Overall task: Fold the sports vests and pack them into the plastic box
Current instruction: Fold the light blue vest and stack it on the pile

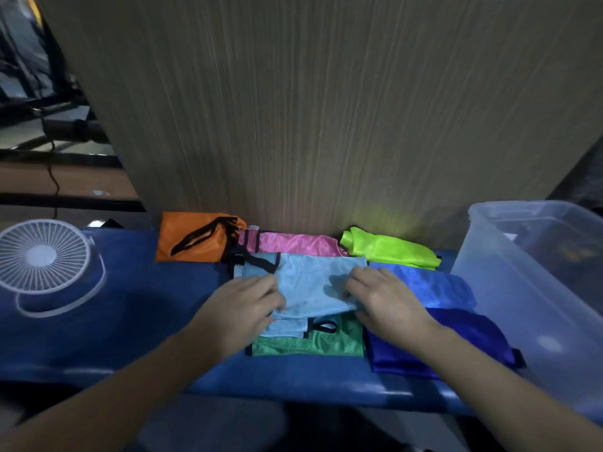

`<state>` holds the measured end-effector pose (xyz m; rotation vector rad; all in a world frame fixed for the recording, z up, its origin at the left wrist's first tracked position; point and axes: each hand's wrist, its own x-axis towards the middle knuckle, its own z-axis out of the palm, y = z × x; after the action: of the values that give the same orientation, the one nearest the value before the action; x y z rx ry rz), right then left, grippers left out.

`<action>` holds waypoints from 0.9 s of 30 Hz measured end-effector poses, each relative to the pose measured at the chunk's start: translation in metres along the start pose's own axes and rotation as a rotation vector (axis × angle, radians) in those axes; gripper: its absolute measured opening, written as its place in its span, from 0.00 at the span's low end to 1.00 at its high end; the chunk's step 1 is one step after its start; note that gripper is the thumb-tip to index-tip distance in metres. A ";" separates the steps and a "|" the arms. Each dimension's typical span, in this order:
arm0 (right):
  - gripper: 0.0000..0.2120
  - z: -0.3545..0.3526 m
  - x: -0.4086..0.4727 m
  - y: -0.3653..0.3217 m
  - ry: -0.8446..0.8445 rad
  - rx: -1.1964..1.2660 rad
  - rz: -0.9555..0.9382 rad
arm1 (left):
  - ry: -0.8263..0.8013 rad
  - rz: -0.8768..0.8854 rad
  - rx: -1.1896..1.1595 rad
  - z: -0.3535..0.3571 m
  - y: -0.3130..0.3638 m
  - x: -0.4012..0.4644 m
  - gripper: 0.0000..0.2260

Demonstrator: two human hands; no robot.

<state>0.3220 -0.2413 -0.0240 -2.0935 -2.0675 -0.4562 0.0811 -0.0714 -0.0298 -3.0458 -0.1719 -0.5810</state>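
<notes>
Light-blue vest (310, 285) pressed flat by L hand (243, 308) & R hand (386, 298).

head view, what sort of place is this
Probably a workshop or office workstation: a blue-topped table against a wood-grain partition, a small desk fan, and another desk with cables behind on the left.
</notes>
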 end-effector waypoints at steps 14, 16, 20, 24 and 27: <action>0.12 0.007 0.045 0.026 -0.138 0.239 0.202 | -0.031 -0.372 -0.266 -0.014 -0.040 0.059 0.11; 0.15 0.014 0.064 0.032 -0.193 0.214 0.240 | -0.222 -0.466 -0.210 -0.006 -0.053 0.084 0.21; 0.21 0.023 0.087 0.042 -0.344 0.174 0.270 | -0.518 -0.516 -0.253 0.011 -0.070 0.105 0.31; 0.21 0.027 0.090 0.045 -0.377 0.203 0.250 | -0.514 -0.487 -0.245 0.011 -0.071 0.105 0.25; 0.19 0.025 0.090 0.043 -0.345 0.234 0.240 | -0.427 -0.474 -0.302 0.010 -0.069 0.099 0.16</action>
<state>0.3671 -0.1496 -0.0140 -2.3583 -1.8774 0.1853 0.1680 0.0077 -0.0013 -3.3881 -0.9125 0.0610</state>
